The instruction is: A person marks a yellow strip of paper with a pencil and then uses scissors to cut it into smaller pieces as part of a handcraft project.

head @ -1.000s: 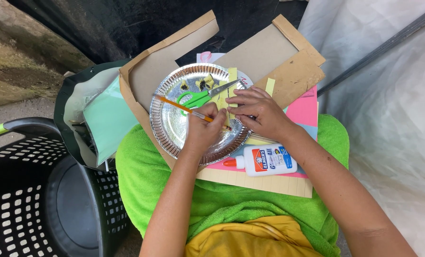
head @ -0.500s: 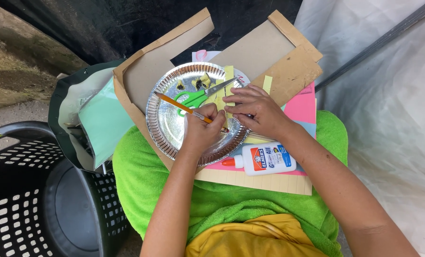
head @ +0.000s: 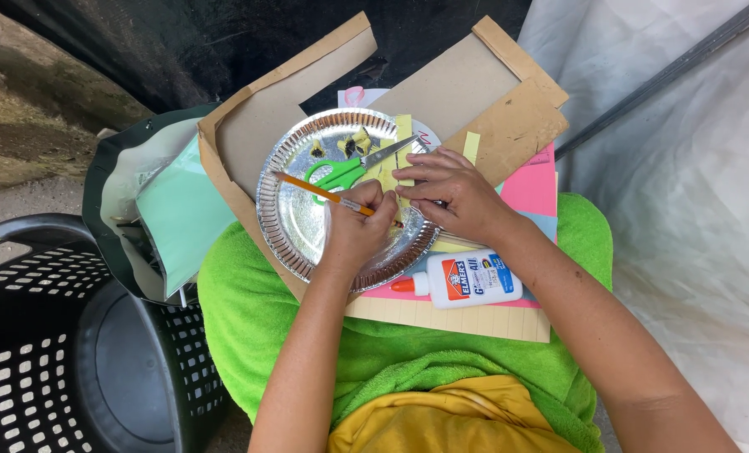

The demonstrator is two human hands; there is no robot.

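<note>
Left hand (head: 359,225) closed around an orange pencil (head: 320,193), tip down on a yellow paper strip (head: 398,172) lying on a silver foil-look paper plate (head: 303,218); the plate sits on brown cardboard sheets (head: 475,92) across the lap. Right hand (head: 450,193) flat, fingers spread narrow, pinning the strip just beside the pencil tip. To mark well, judged: keep the right fingertips pressing close to the line so the strip can't slide on the slick plate, use short light strokes, keep the wrist resting on the rim. Counts: one pencil, one plate, one pair of green-handled scissors (head: 345,172) on the plate, one white glue bottle with orange cap (head: 467,279) lying near the plate, a few small yellow scraps (head: 353,144), exact number unclear, one black plastic basket (head: 31,335) to the left.
</note>
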